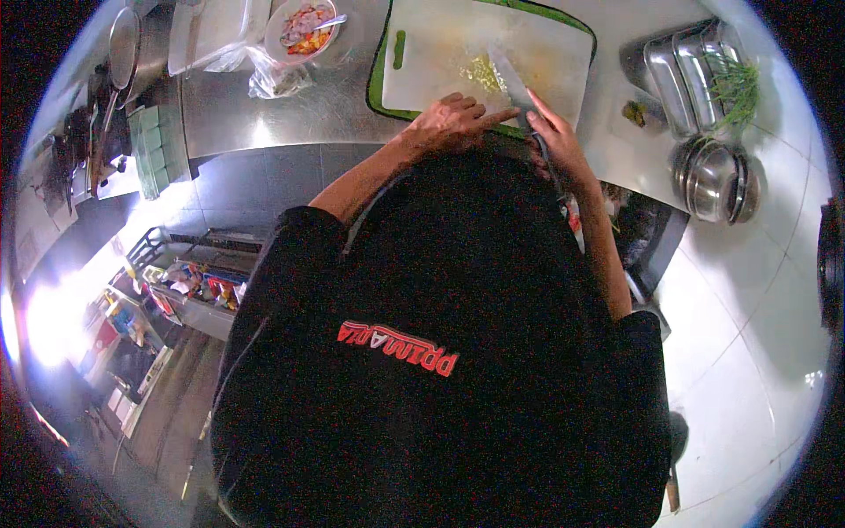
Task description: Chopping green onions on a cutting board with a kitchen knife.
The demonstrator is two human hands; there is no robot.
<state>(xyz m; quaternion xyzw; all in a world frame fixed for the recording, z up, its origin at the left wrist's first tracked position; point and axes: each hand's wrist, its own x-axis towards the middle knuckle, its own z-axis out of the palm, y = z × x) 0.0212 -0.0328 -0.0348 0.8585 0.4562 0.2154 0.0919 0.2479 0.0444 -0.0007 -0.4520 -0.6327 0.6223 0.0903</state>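
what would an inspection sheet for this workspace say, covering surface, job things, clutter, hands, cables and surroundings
Surface: metal counter; white cutting board with green edging.
Job's things: knife over the board, beside chopped pale-green pieces.
Clutter: bowl of diced food with a spoon, crumpled clear plastic, metal trays, green stalks, metal bowls.
Hands: right hand grips the knife handle; left hand has a finger extended toward the blade, contact unclear.
Cables: nothing seen that is clearly a cable.
Surroundings: white tiled floor at right, bright glare at left.
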